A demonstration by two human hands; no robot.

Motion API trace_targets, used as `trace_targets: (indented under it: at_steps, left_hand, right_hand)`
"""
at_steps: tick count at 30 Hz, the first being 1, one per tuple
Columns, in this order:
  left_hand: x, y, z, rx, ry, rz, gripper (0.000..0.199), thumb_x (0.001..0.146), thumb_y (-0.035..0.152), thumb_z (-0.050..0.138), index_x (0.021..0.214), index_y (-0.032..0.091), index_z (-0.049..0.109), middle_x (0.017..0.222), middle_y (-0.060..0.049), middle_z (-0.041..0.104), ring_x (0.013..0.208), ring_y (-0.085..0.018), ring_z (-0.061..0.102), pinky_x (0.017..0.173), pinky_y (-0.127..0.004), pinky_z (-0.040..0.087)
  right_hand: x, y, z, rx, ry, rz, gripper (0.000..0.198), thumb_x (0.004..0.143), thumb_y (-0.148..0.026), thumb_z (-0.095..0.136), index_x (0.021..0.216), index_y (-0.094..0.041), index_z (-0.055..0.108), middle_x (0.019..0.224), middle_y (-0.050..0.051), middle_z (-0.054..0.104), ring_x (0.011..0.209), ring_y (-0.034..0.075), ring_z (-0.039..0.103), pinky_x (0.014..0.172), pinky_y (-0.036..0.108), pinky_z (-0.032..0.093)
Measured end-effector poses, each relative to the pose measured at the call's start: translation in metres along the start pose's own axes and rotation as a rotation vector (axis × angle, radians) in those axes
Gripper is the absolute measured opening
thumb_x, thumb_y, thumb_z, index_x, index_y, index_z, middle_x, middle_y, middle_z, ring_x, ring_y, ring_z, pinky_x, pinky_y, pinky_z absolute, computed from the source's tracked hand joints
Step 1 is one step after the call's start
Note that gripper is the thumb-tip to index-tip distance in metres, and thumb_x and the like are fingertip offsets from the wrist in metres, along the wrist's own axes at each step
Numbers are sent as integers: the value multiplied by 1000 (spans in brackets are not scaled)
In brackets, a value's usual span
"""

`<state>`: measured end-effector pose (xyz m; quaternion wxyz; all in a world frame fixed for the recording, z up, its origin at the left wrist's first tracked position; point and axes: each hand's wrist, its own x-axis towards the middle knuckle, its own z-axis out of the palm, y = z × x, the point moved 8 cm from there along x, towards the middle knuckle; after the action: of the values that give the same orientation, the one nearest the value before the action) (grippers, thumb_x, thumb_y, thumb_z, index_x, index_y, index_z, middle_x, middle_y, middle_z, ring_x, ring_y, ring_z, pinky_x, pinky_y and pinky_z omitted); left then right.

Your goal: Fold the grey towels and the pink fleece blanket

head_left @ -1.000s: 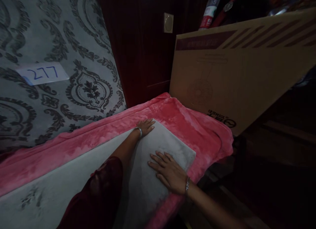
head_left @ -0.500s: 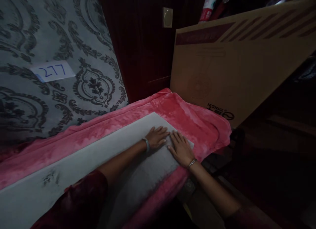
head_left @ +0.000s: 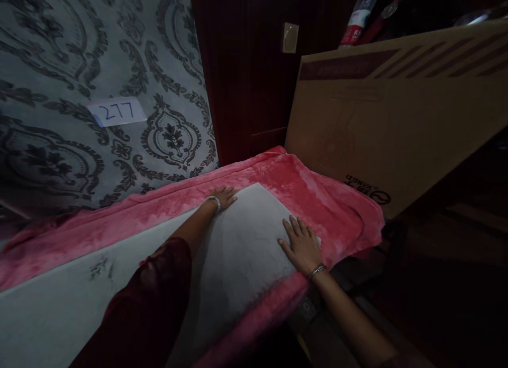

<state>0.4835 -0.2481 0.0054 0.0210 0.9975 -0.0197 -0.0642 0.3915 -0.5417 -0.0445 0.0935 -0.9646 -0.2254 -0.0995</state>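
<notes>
A pale, flat sheet [head_left: 250, 230], perhaps cloth, stretches from the lower left to a corner near the middle of the head view. It has a small dark print toward its left part. Beneath it lies a pink plush blanket [head_left: 278, 172]. My left hand [head_left: 223, 197], with a bracelet at the wrist, rests at the sheet's far edge, fingers stretched toward the right. On the sheet's right end my right hand [head_left: 304, 246] lies flat with its fingers spread. Neither hand grips anything.
A large cardboard box [head_left: 397, 119] stands behind the blanket on the right, with a red-labelled bottle [head_left: 359, 19] behind its top edge. Patterned wallpaper [head_left: 174, 138] with a paper marked 277 [head_left: 119, 111] is at the left, next to a dark red wooden panel [head_left: 250, 82].
My left hand has moved left and away from me, from beside the right hand to the sheet's far edge. The right hand stays at the right end. The view has shifted slightly.
</notes>
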Motion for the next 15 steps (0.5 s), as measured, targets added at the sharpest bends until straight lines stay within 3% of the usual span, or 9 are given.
trace_targets:
  at_steps: [4,6,8,10,12,15]
  left_hand:
    - [-41,-26,-15,19,78,-86,59,100,45,37,156,26,35,166,-13,28,152,-35,24,119,-63,17]
    - [-68,-14,-13,19,115,2,61,101,46,34,158,24,32,166,-13,25,153,-32,22,121,-59,17]
    - [-98,14,-2,-14,116,176,62,101,50,32,158,24,31,166,-13,27,153,-30,23,122,-55,20]
    - [-127,45,13,-85,101,339,64,102,55,26,160,27,27,166,-11,26,153,-28,23,122,-54,21]
    - [-150,70,28,-155,89,447,66,101,58,22,161,30,23,167,-9,24,154,-26,22,122,-53,21]
    - [-165,85,45,-158,67,525,66,100,60,25,159,31,27,166,-9,28,154,-28,22,122,-58,15]
  right_hand:
    - [0,3,-1,-17,-18,2,64,100,-51,40,154,-18,42,162,14,33,150,35,27,118,56,25]
    - [0,2,-6,-18,-24,12,62,100,-49,41,152,-17,44,161,15,35,150,35,28,117,57,26]
    - [-3,-9,-16,4,-21,-4,59,101,-47,40,150,-16,48,159,16,38,149,36,29,116,60,26]
    - [-10,-41,-27,65,-21,-123,55,101,-45,39,148,-18,50,159,15,40,150,34,29,117,59,25]
    - [-24,-85,-33,144,-56,-329,55,101,-46,41,149,-22,50,160,12,39,150,32,28,119,56,25]
    - [-50,-138,-25,193,-167,-528,61,98,-54,49,152,-27,46,161,9,37,151,35,25,119,60,22]
